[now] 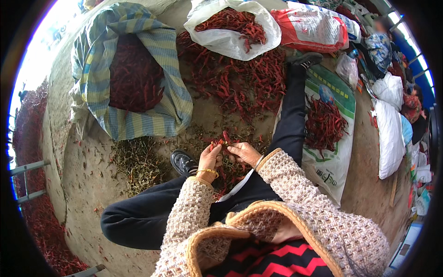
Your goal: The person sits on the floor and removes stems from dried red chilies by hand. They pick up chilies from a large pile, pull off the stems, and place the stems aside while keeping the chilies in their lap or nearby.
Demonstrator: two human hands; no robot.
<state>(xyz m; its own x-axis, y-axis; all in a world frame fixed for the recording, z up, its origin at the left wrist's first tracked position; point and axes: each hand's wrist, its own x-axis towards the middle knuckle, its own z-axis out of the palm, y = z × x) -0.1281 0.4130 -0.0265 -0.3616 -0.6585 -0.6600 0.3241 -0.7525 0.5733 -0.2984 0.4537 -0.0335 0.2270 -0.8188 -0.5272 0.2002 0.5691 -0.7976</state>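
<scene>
My left hand point(209, 160) and my right hand point(243, 154) are close together above my lap, each pinching part of a small bunch of dried red chili peppers point(224, 139) between thumb and fingers. Orange-yellow bits show where the fingertips meet, too small to make out. A loose pile of dried red chilies point(238, 79) spreads on the floor beyond my hands. More chilies lie beneath my hands, partly hidden by them. To the left of my shoe is a heap of dry greenish-brown stems point(140, 166).
A striped woven sack point(169, 69) of chilies gapes at the left; a white sack point(273, 34) of them stands ahead. Right of my outstretched leg, a chili pile point(323, 121) lies on a flat printed sack point(342, 166). Other people point(379, 48) sit at the far right among bags.
</scene>
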